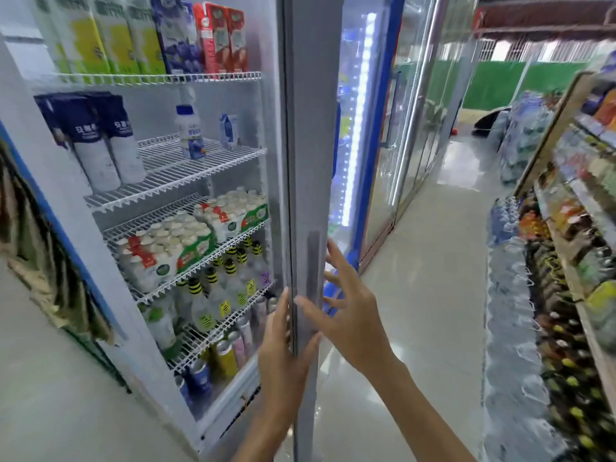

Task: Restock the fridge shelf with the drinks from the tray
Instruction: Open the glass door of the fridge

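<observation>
The fridge stands open, with its glass door [313,161] edge-on in the middle of the view. My left hand [283,358] lies flat against the inner side of the door's edge. My right hand [346,305] has its fingers spread around the outer side near the grey handle strip [313,261]. Neither hand carries a drink. The second wire shelf [186,168] holds dark-capped white bottles [100,145] at the left, one small bottle [190,133] and a small carton [228,131]. No tray is in view.
Juice cartons [133,35] fill the top shelf. Packs of small white bottles [173,251], yellow-capped bottles [220,288] and cans [226,355] fill the lower shelves. More fridges [376,128] line the aisle. A goods rack [573,261] and wrapped water packs [510,328] stand at the right.
</observation>
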